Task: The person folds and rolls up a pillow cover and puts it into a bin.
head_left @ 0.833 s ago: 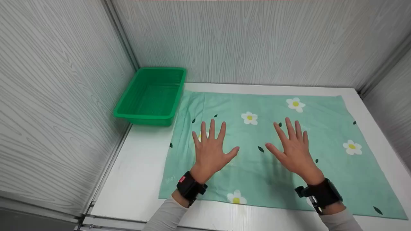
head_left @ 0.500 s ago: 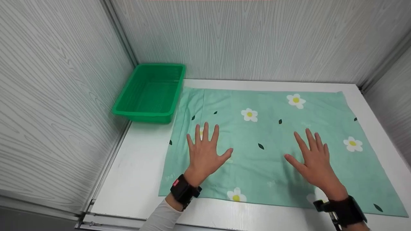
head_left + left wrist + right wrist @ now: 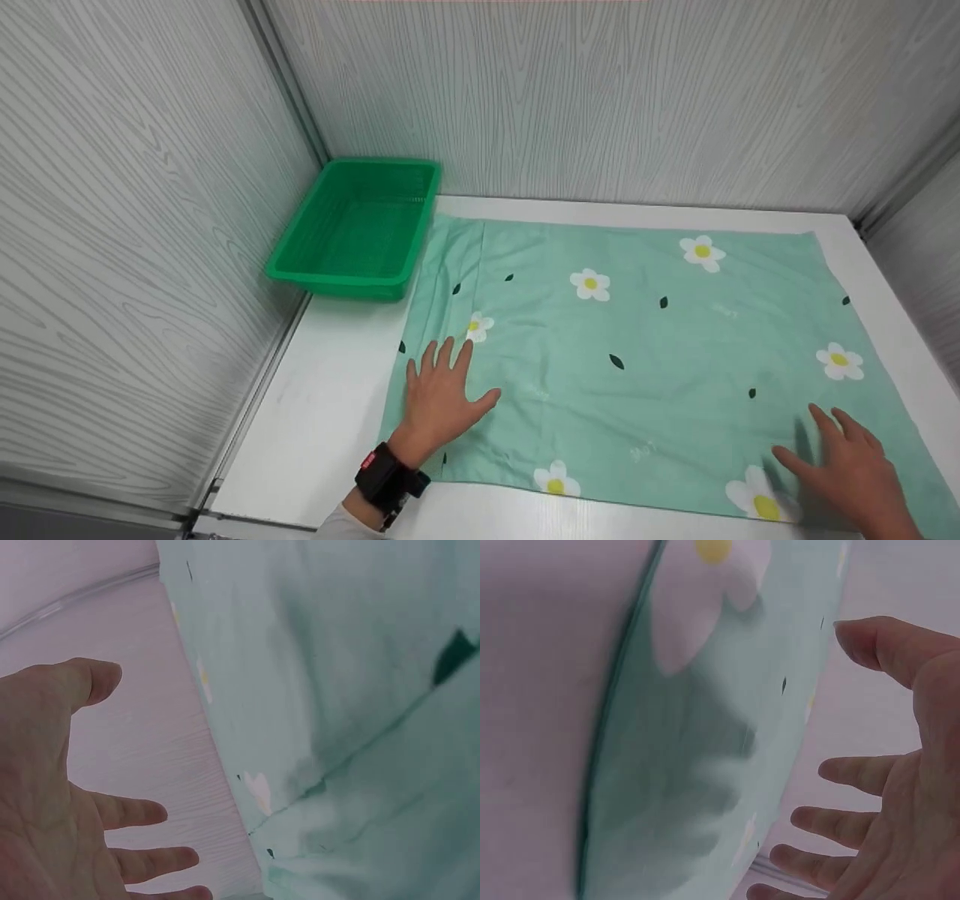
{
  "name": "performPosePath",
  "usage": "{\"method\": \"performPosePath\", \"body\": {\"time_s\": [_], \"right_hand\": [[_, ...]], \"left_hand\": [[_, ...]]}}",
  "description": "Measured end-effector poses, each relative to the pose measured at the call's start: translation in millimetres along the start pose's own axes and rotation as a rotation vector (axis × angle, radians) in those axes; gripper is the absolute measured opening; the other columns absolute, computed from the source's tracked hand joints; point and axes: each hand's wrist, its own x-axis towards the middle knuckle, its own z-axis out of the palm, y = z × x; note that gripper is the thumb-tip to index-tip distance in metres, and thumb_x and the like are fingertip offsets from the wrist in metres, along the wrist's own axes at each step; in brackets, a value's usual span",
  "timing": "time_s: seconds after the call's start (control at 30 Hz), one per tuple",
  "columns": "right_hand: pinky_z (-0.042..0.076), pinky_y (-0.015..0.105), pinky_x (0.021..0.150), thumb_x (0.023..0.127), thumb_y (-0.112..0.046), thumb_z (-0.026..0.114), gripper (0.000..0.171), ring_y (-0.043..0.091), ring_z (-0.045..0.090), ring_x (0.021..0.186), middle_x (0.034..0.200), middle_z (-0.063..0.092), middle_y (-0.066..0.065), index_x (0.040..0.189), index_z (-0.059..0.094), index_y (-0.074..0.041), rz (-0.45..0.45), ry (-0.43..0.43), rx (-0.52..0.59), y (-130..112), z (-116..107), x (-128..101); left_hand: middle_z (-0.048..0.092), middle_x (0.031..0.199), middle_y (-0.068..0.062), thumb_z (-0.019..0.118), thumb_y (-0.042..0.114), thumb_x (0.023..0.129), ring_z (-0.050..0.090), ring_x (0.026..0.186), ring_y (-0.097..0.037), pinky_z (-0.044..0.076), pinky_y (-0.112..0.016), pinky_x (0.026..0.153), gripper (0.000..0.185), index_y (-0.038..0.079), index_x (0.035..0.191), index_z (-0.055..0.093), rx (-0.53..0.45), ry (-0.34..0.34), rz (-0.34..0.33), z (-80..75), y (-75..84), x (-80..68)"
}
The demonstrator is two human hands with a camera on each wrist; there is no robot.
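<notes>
1. Head view shows us a white tabletop (image 3: 330, 390) boxed in by pale grey wood-grain wall panels (image 3: 135, 225) at the left, back and right.
2. We see a mint-green rectangular cloth printed with white daisies and dark leaves (image 3: 637, 352) spread flat across most of that surface, and an empty green plastic mesh basket (image 3: 358, 225) in the far left corner, just beside the cloth's far left edge.
3. Our left hand (image 3: 439, 401) lies palm down, fingers straight and spread, at the cloth's near left corner, gripping nothing.
4. Our right hand (image 3: 855, 472) hovers fingers straight and spread over the near right corner, holding nothing; whether it touches, we cannot tell.
5. Against the earlier frames, both hands have slid apart from the cloth's middle, outward and nearer to us; the cloth and basket lie as before.
</notes>
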Motion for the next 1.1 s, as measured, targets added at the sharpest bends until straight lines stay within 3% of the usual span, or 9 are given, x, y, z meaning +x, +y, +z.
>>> {"method": "performPosePath", "body": {"time_s": [0.13,0.3,0.43,0.63,0.77,0.9,1.0,1.1], "right_hand": [[0.033,0.073,0.082,0.079,-0.046,0.07,0.084,0.059,0.031,0.109,0.125,0.032,0.041,0.131,0.038,0.011,0.087,-0.013,-0.055,14.4,-9.1,-4.9],[0.041,0.066,0.071,0.069,-0.032,0.073,0.072,0.057,0.042,0.094,0.112,0.04,0.038,0.121,0.047,0.01,0.146,-0.042,-0.09,19.3,-11.9,-4.6],[0.043,0.063,0.069,0.064,-0.029,0.077,0.07,0.054,0.045,0.088,0.108,0.042,0.039,0.115,0.05,0.01,0.164,-0.093,-0.112,22.7,-11.1,-3.2],[0.044,0.062,0.075,0.056,-0.031,0.084,0.086,0.051,0.039,0.095,0.113,0.035,0.037,0.122,0.046,0.009,0.218,-0.271,-0.071,29.7,-4.1,-14.3],[0.045,0.06,0.072,0.051,-0.039,0.088,0.099,0.053,0.038,0.096,0.112,0.032,0.038,0.125,0.041,0.006,0.186,-0.34,-0.011,38.0,1.2,-26.5],[0.045,0.055,0.068,0.049,-0.043,0.088,0.095,0.048,0.046,0.085,0.101,0.039,0.037,0.117,0.044,0.007,0.128,-0.317,-0.029,49.5,2.3,-31.8],[0.047,0.049,0.067,0.06,-0.03,0.083,0.075,0.038,0.051,0.08,0.094,0.047,0.029,0.114,0.048,0.008,0.157,-0.344,-0.002,55.6,-2.4,-28.4],[0.047,0.041,0.064,0.066,-0.014,0.076,0.051,0.027,0.054,0.076,0.088,0.054,0.016,0.108,0.054,0.005,0.158,-0.344,0.024,58.4,-7.3,-23.7]], "left_hand": [[0.047,0.138,-0.019,0.064,0.055,0.08,0.038,0.129,-0.041,0.031,-0.066,0.095,0.076,0.011,0.139,0.048,-0.044,-0.025,0.075,0.9,-13.3,-10.0],[0.05,0.134,-0.019,0.067,0.041,0.079,0.041,0.126,-0.041,0.033,-0.065,0.092,0.064,0.008,0.133,0.053,-0.05,-0.083,0.136,0.0,-29.3,-28.4],[0.045,0.14,-0.017,0.066,0.047,0.08,0.037,0.13,-0.041,0.032,-0.065,0.094,0.068,0.011,0.136,0.051,-0.055,-0.165,0.166,0.7,-39.2,-40.6],[0.038,0.146,-0.017,0.068,0.052,0.074,0.031,0.135,-0.043,0.031,-0.069,0.095,0.078,0.014,0.139,0.048,-0.029,-0.306,0.245,-0.7,-51.5,-58.4],[0.033,0.149,-0.016,0.07,0.049,0.069,0.027,0.137,-0.043,0.027,-0.073,0.094,0.084,0.016,0.142,0.045,0.011,-0.388,0.265,-6.3,-54.9,-65.2],[0.028,0.153,-0.017,0.07,0.044,0.067,0.023,0.139,-0.044,0.026,-0.073,0.096,0.089,0.014,0.145,0.04,0.003,-0.475,0.264,-10.1,-52.0,-68.2],[0.031,0.15,-0.024,0.07,0.034,0.072,0.028,0.136,-0.047,0.031,-0.066,0.099,0.081,0.006,0.142,0.043,-0.032,-0.465,0.263,-9.3,-47.8,-69.5],[0.044,0.139,-0.029,0.07,0.019,0.076,0.041,0.128,-0.047,0.04,-0.057,0.098,0.061,-0.003,0.131,0.053,-0.039,-0.375,0.301,-6.4,-43.2,-71.0]]}}
